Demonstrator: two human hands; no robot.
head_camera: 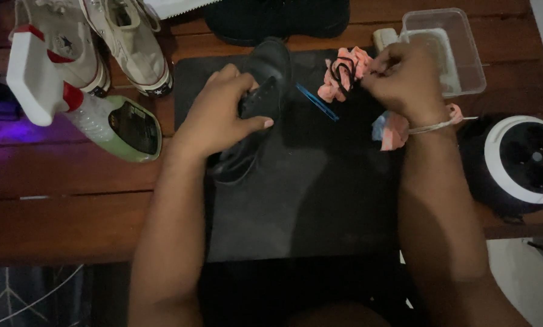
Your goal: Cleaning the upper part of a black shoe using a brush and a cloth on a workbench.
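Currently, head view, items listed outward from the two grips.

Left hand [220, 115]: fingers curled and closed round a black shoe [256, 112], thumb lying across its upper; shoe tilted, toe pointing away from the person.
Right hand [401, 82]: fingertips pinched shut on a black shoelace [343, 71]; lace runs in loops from the pinch toward the shoe.
Wrist of right hand: thin pale band [432, 126] around it.
Under both grips: dark mat [308, 200] laid on a wooden table [72, 218]; shoe heel rests on the mat.
Between the grips: blue slim tool [317, 102], lying on the mat, just beside the shoe, apart from the lace.
Beneath the lace: pink cloth [344, 79], crumpled; more of it shows below the right wrist.
Beyond the right hand: clear plastic tub [450, 51], pale contents, touching nothing held.
Right of the right forearm: round white-and-black device [523, 160] with an orange light.
Left of the left hand: green spray bottle [117, 124] with a white and red trigger head, lying on its side.
Beyond the bottle: pair of white canvas sneakers [111, 42].
Beyond the held shoe: second dark shoe [277, 18], at the table's far edge.
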